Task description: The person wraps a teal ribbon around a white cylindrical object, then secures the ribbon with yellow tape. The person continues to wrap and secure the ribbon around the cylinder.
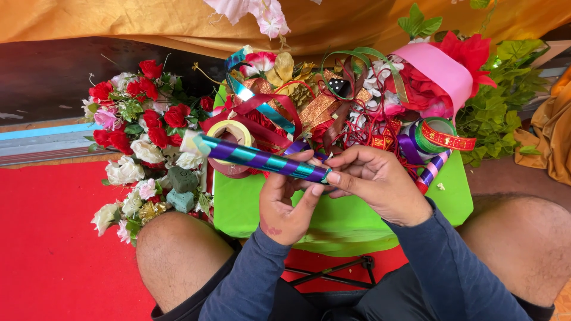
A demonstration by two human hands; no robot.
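Teal-and-purple ribbon covers nearly all the stick, held over the green surface: left hand clamped underneath, right hand pinching the near end, which looks unfinished.

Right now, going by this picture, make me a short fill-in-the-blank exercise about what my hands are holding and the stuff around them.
1. Both hands, left and right, hold a stick wrapped in purple and ____ ribbon.
2. The ribbon rolls rest on a ____ stool.
3. The floor mat is ____.
4. The red and white flowers lie to the person's ____.

Missing words: teal; green; red; left
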